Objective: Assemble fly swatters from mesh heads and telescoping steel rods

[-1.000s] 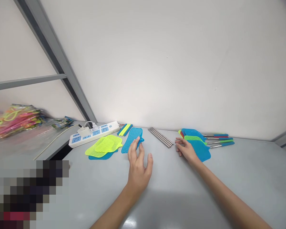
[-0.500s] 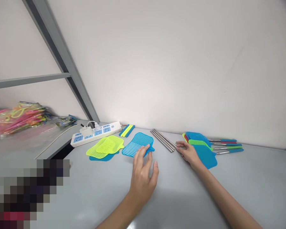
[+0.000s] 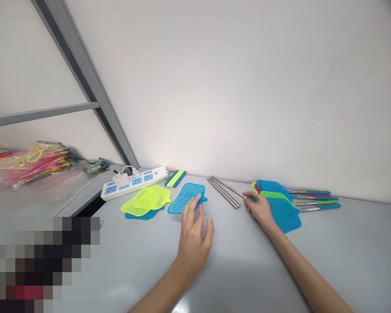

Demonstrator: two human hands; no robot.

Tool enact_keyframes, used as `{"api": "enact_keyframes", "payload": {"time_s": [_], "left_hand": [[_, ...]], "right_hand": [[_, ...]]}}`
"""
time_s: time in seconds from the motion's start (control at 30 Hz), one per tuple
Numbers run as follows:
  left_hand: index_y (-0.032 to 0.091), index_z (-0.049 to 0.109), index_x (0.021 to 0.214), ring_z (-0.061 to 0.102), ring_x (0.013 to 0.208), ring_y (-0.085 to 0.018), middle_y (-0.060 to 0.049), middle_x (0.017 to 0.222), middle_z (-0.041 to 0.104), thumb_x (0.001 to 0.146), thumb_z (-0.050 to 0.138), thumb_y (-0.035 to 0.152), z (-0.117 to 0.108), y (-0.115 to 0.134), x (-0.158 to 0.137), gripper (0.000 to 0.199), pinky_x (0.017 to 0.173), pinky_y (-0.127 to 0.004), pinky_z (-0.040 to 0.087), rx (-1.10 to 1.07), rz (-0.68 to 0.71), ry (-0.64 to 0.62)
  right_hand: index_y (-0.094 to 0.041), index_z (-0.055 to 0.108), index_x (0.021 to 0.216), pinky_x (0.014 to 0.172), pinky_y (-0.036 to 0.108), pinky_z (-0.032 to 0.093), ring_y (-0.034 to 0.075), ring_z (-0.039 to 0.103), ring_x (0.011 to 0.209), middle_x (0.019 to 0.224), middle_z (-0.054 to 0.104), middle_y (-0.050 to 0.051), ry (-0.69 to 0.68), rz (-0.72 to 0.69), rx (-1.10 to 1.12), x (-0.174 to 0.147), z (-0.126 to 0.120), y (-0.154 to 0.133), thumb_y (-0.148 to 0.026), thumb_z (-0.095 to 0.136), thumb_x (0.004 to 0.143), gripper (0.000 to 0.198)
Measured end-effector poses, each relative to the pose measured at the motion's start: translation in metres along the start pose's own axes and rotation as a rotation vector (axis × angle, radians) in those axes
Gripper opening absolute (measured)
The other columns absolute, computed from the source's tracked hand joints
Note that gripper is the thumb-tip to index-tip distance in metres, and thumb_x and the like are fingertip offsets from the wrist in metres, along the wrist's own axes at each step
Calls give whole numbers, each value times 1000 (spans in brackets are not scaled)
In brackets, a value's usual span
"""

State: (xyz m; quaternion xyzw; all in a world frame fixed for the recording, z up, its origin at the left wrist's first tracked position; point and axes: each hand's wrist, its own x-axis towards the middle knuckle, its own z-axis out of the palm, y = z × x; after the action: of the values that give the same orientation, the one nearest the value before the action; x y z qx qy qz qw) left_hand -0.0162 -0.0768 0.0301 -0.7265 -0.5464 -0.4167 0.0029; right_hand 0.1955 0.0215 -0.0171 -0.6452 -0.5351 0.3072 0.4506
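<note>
My left hand [image 3: 194, 237] has its fingertips on a blue fly swatter head [image 3: 187, 195], near its short neck. Its thumb stands apart from the other fingers. A thin metal tube [image 3: 233, 189] is pinched by its near end in my right hand [image 3: 258, 208]. The tube's far end lies by several similar metal tubes [image 3: 224, 193] on the table. Beside my right hand, a pile of assembled fly swatters [image 3: 285, 215] has blue, green and red parts, with the handles pointing right. Yellow-green swatter heads [image 3: 146, 200] overlap a blue one to the left.
Blue and yellow grip sleeves [image 3: 175, 178] lie near the wall, beside a white power strip [image 3: 135, 183] with plugs and a cable. Bagged colourful items [image 3: 42, 163] are piled at far left. A grey metal frame [image 3: 99, 100] rises there. The lower left is pixelated.
My right hand has drawn the tube's near end slightly away from the other tubes. The blue swatter head has turned a little under my left fingers. The view has shifted slightly.
</note>
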Motion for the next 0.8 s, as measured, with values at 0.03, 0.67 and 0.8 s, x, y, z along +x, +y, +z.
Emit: {"api": "enact_keyframes", "payload": {"time_s": [0.03, 0.67, 0.8], "left_hand": [[14, 49, 107, 25, 121, -25, -12, 129, 34, 80, 41, 17, 0, 0, 0, 29, 97, -45, 27, 3, 0, -6], [15, 47, 107, 25, 122, -24, -11, 129, 36, 80, 41, 18, 5, -2, 2, 28, 98, -44, 27, 22, 14, 9], [14, 48, 106, 24, 123, -23, -11, 129, 35, 80, 41, 18, 5, -3, 2, 27, 98, -43, 27, 18, 14, -11]], "right_hand": [[-17, 62, 85, 40, 24, 37, 9, 48, 39, 81, 61, 5, -2, -10, -16, 0, 0, 0, -28, 51, 61, 28], [-17, 64, 67, 66, 32, 40, 22, 56, 72, 74, 62, 7, 63, -127, -133, 3, 0, 0, -33, 54, 63, 20], [-16, 61, 63, 54, 29, 39, 18, 53, 50, 51, 57, 4, 46, -74, -61, -1, -2, -3, -40, 47, 70, 28]]}}
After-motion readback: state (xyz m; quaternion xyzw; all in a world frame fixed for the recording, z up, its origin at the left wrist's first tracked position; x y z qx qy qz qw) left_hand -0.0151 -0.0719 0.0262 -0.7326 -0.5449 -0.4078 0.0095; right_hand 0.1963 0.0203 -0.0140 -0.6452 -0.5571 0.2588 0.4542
